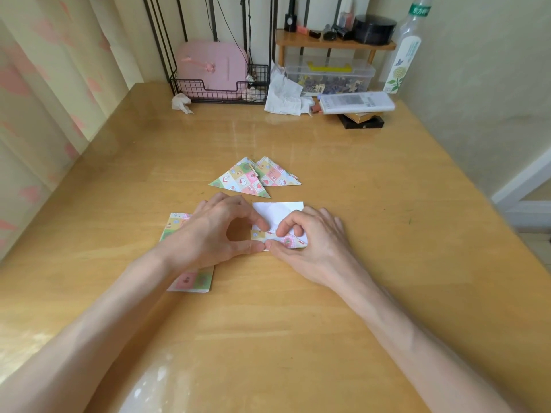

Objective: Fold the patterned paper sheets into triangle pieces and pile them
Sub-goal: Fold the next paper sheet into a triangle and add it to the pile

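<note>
At the middle of the wooden table [328, 162] lay one paper sheet [277, 211], white side up, with its near edge turned over into a narrow patterned strip. Both hands were clamped on that strip: the left hand [208, 234] pinched its left end between thumb and forefinger, and the right hand [316, 236] pinched it just beside, thumb under the edge and forefinger curled on top, the two thumbs nearly touching.

Just beyond the sheet sat two triangle pieces, the left triangle [243, 181] overlapping the right triangle [277, 174] (whether more lay beneath them I could not tell). Under the left wrist rested one stack of patterned sheets [193, 280], partly hidden by the arm.

Along the far edge stood one black wire rack [220, 87] holding one pink case [211, 65], one crumpled tissue [182, 103] beside it, one clear plastic box [329, 76] beneath one small wooden shelf [334, 44], and one tall bottle [405, 52] at the right.
</note>
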